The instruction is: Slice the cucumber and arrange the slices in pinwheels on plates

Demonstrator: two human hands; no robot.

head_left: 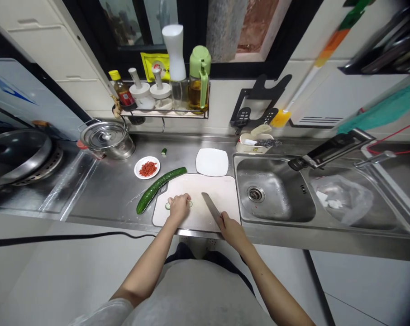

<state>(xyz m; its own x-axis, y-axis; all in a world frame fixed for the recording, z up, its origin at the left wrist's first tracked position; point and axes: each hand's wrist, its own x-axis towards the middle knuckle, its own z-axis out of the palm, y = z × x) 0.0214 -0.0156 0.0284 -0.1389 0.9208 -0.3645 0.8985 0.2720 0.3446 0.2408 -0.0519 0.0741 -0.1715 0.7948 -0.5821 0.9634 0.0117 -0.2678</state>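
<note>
My right hand (pixel 230 228) is wrapped round the handle of a kitchen knife (pixel 210 204), its blade pointing up and left over the white cutting board (pixel 205 222). On the board's left half, my left hand (pixel 179 206) has its fingers curled down over cucumber slices. One pale slice (pixel 167 206) shows at its left side and another (pixel 190 203) at its right; whatever lies under the palm is hidden. A long green cucumber (pixel 157 188) rests along the board's left edge, partly over the counter. A short cucumber end (pixel 164 151) lies farther back.
Behind the board stand a white plate (pixel 212 162) and a small dish (pixel 137 171) of chopped red pieces. A lidded steel pot (pixel 116 147) and a wok (pixel 31 149) are at left. Right of the board is a sink (pixel 276 206) with a faucet (pixel 330 149). A seasoning rack (pixel 167 113) hangs behind.
</note>
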